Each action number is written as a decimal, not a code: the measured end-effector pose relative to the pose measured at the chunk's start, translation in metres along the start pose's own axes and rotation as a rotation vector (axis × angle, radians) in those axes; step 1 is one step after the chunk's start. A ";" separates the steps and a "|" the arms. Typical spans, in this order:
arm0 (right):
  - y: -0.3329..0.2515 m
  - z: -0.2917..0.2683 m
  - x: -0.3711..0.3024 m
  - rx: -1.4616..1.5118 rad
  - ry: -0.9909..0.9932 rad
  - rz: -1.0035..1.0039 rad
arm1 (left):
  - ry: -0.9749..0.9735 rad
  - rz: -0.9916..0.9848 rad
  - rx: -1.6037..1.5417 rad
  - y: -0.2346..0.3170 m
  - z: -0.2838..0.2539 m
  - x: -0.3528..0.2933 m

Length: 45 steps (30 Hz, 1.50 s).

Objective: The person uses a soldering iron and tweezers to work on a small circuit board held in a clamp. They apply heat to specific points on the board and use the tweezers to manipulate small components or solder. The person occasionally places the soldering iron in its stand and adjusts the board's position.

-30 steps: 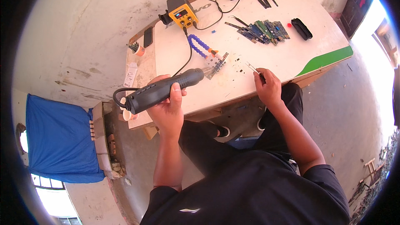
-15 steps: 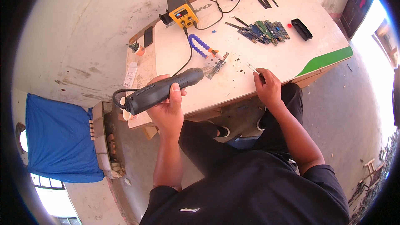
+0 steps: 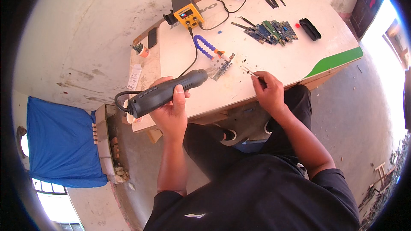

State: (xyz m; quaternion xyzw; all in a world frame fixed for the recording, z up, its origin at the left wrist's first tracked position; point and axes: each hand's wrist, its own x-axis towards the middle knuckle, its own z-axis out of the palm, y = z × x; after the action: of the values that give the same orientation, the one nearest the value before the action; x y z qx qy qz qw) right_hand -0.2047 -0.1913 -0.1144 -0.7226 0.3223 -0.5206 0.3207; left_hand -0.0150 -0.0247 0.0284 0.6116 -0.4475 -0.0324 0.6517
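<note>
My left hand [image 3: 172, 113] is wrapped round a black hot air gun [image 3: 165, 95], whose nozzle end points at a narrow circuit board [image 3: 223, 68]. Blue segmented flexible arms [image 3: 205, 43] with orange ends reach down to that board, which sits at a slant above the table. In my right hand [image 3: 269, 93] are slim tweezers [image 3: 250, 72], gripped between the fingers. Their tips are just right of the board, over the tabletop, beside small dark chips [image 3: 245, 60]. Whether the tips pinch anything is too small to tell.
A yellow and black soldering station [image 3: 187, 12] stands at the back, cabled to the gun. Circuit boards [image 3: 272, 33] lie in a row at the back right, near a black case [image 3: 310, 30]. On the left are a phone [image 3: 152, 37] and a paper cup [image 3: 143, 51].
My right hand has moved left with the tweezers, bringing their tips nearer the circuit board. The hot air gun in my left hand has shifted only slightly left.
</note>
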 end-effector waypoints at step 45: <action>-0.033 0.032 0.013 0.029 -0.115 -0.151 | -0.010 0.032 -0.050 0.002 0.001 -0.001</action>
State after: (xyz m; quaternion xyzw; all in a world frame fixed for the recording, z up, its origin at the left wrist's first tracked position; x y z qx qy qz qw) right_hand -0.1666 -0.1780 -0.0885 -0.7689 0.2406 -0.5054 0.3089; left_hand -0.0166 -0.0243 0.0292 0.5877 -0.4597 -0.0362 0.6648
